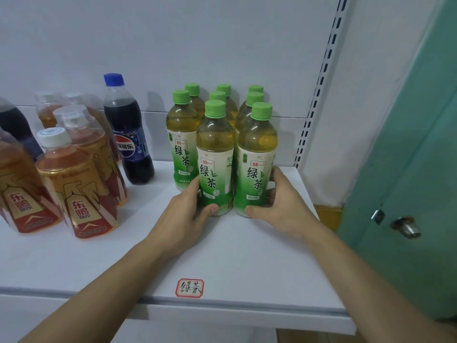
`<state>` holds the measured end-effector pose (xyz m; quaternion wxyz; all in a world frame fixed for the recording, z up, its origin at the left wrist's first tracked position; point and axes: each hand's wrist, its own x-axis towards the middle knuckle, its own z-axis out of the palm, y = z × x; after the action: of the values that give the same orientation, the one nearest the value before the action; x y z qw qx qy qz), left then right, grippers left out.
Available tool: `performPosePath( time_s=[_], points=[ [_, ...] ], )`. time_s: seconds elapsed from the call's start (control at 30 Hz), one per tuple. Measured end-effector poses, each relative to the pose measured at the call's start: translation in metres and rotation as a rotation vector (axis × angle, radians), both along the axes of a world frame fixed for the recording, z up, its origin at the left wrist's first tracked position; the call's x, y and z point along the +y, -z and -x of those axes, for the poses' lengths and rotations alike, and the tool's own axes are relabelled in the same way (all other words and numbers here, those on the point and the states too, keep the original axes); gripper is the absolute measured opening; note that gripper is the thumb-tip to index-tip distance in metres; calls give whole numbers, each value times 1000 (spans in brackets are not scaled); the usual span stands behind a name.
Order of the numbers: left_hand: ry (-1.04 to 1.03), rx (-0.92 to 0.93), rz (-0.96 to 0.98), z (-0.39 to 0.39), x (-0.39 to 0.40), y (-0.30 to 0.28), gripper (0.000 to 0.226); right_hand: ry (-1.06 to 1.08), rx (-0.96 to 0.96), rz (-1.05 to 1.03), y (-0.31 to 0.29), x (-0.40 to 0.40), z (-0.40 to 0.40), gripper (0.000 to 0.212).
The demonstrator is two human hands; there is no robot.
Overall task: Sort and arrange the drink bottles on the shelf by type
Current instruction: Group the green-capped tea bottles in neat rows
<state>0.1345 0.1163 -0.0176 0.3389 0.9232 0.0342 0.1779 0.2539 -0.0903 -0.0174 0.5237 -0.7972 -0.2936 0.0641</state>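
The shelf (247,243) is a smooth white board with a rounded front lip; a small red-bordered sticker (189,288) with handwritten characters sits near that lip. On the right half stand the green teas (223,134), clear plastic bottles with ribbed green caps, pale yellow-green liquid and glossy white-and-green wrap labels; they are upright, touching, packed in three short rows running back to the white rear panel.

The left hand (184,214) wraps the base of the front middle tea (215,164), thumb across the front of the label, fingers curled round its left side; the right hand (282,206) grasps the front right tea (256,167) the same way, thumb laid low on the front, fingers bent round the right side; both bottles stand on the shelf, just beside each other. Both forearms reach in from the lower edge, bare, angled inward.

Left of the teas, a little apart, stands a cola (128,134), dark liquid, blue cap, blue label; further left a cluster of amber drinks (79,191), squat bottles with clear overcaps and gold-and-red labels. At the far right hangs a teal door (415,169) with a metal knob (406,227).
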Motion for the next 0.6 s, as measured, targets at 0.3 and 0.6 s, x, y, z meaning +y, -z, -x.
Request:
performPosePath(
  time_s=[0.3, 0.6],
  points=[
    [-11, -11, 88, 0, 0, 0, 51, -2, -29, 74, 4, -2, -2, 98],
    [-26, 81, -110, 14, 0, -12, 71, 142, -98, 410, -30, -24, 32, 103]
  ],
)
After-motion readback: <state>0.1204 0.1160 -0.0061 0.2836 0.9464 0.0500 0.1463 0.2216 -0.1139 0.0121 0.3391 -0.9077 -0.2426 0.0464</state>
